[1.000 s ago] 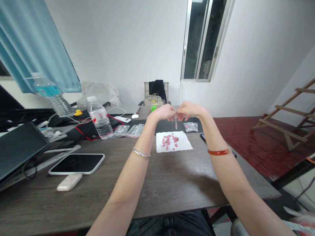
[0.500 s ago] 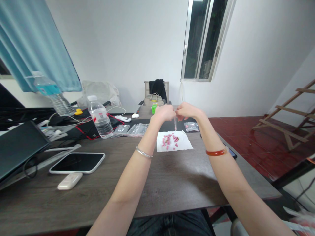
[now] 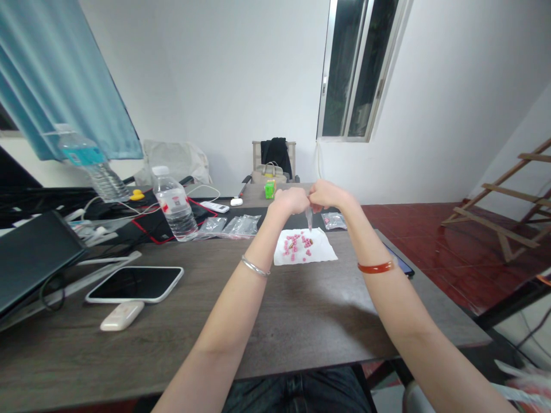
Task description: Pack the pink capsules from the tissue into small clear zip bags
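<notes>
Above the far part of the table, my left hand [image 3: 293, 202] and my right hand [image 3: 324, 195] meet with fingers pinched. Between them hangs a small clear plastic bag [image 3: 309, 220], gripped at its top; what it contains is too small to make out. Just below it lies a white sheet of paper [image 3: 323, 255], apart from the bag. Scattered over the sheet are many small pink beads [image 3: 294, 246] and a couple of brownish pieces [image 3: 310, 242]. My fingertips are partly hidden behind the backs of my hands.
Several flat clear bags [image 3: 243, 225] lie left of the paper, and another bag [image 3: 333, 221] lies right. A water bottle [image 3: 174, 206], a phone [image 3: 135, 284], a white case [image 3: 122, 316] and a laptop [image 3: 38, 258] occupy the left side. A second phone [image 3: 400, 263] sits under my right forearm.
Both hands have shifted very slightly, the left one a little to the right and down. The hanging bag has moved slightly right and tilted. The beads look the same.
</notes>
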`<state>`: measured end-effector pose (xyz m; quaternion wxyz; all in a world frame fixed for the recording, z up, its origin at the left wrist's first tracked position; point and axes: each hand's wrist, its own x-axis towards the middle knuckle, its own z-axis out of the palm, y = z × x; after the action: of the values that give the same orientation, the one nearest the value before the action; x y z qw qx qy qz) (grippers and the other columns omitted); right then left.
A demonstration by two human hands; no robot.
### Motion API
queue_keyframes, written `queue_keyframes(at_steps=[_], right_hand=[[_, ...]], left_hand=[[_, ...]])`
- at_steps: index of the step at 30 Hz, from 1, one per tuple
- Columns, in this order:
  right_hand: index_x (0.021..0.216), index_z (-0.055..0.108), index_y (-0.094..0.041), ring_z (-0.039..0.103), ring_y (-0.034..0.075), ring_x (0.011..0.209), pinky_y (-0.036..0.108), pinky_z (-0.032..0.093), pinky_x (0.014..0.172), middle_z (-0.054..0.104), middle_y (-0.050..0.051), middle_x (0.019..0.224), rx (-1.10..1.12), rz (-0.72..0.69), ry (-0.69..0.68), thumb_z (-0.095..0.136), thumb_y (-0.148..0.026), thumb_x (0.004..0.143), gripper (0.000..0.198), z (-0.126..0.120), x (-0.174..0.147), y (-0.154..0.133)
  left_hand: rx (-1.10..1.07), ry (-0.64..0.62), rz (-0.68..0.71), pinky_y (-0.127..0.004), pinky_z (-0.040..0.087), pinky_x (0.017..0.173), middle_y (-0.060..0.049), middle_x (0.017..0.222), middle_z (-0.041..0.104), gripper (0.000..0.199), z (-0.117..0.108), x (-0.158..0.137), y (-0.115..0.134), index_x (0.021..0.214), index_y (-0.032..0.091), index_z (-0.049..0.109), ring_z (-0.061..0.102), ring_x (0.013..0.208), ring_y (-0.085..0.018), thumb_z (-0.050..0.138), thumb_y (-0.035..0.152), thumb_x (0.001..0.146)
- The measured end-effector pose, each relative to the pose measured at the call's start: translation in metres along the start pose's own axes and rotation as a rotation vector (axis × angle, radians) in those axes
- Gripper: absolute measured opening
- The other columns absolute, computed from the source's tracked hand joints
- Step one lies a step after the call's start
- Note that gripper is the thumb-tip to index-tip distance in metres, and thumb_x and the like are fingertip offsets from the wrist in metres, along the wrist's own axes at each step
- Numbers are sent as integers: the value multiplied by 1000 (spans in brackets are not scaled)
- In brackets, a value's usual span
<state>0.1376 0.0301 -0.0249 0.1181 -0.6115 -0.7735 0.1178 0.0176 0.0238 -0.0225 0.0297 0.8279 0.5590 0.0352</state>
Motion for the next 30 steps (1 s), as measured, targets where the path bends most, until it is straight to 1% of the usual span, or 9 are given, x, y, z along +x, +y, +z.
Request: queue_keyframes(at_steps=[5, 10, 13, 17, 21, 23, 25, 27, 30], right_hand=[[65, 72, -8, 67, 18, 66, 22, 46, 57, 72, 12, 70, -95, 35, 42, 54, -18, 70, 21, -1, -6, -7], [65, 70, -9, 67, 18, 63, 23, 47, 57, 72, 12, 71, -38, 38, 41, 56, -27, 73, 24, 1, -8, -11], [65, 69, -10, 68, 18, 61, 24, 48, 57, 72, 12, 72, -26, 66, 9, 56, -27, 74, 22, 3, -7, -9], [62, 66, -11, 68, 19, 60, 24, 48, 53, 72, 10, 71, -5, 96, -28, 56, -24, 72, 19, 4, -2, -3], [58, 64, -11, 67, 18, 57, 24, 48, 50, 71, 10, 68, 28, 94, -34, 56, -22, 71, 19, 7, 2, -1], [59, 64, -10, 66, 18, 57, 24, 49, 52, 70, 10, 66, 80, 86, -42, 58, -22, 71, 19, 9, 4, 0], [62, 64, -9, 66, 18, 57, 25, 51, 54, 70, 10, 64, 173, 92, -62, 59, -23, 73, 18, 10, 5, 1], [68, 65, -8, 66, 17, 57, 26, 52, 58, 69, 10, 64, 252, 102, -99, 60, -23, 75, 18, 9, 6, 3], [76, 66, -7, 66, 17, 57, 28, 53, 62, 70, 11, 65, 309, 109, -170, 59, -29, 79, 24, 7, 5, 5]], left_hand=[[5, 35, -66, -38, 46, 88, -20, 101, 71, 28, 3, 3, -5, 94, 12, 71, 64, 104, -32, 52, 23, 76], [-184, -98, -115, -30, 51, 73, -15, 85, 73, 21, 7, 9, -17, 77, 10, 69, 69, 76, -22, 51, 21, 76], [-204, -110, -104, -26, 51, 69, -13, 81, 73, 16, 5, 7, -20, 67, 12, 66, 69, 72, -19, 53, 18, 74], [-132, -96, -140, -29, 51, 78, -11, 80, 73, 13, -1, -2, -18, 57, 15, 61, 69, 79, -22, 58, 16, 70], [-41, -8, -185, -34, 48, 88, -10, 77, 73, 7, -4, -8, -18, 58, 16, 61, 68, 90, -25, 63, 12, 63], [-89, -11, -161, -32, 50, 84, -10, 78, 73, 8, -3, -7, -19, 57, 16, 60, 68, 88, -24, 62, 10, 62], [-205, -43, -106, -28, 52, 75, -9, 78, 73, 10, -2, -6, -22, 56, 15, 58, 69, 80, -21, 60, 9, 64], [-315, -63, -52, -23, 52, 66, -8, 74, 72, 13, -1, -4, -25, 55, 15, 57, 68, 72, -17, 58, 8, 66], [-384, -42, -29, -22, 51, 61, -6, 64, 69, 15, 1, -2, -29, 53, 14, 56, 65, 65, -16, 57, 8, 67]])
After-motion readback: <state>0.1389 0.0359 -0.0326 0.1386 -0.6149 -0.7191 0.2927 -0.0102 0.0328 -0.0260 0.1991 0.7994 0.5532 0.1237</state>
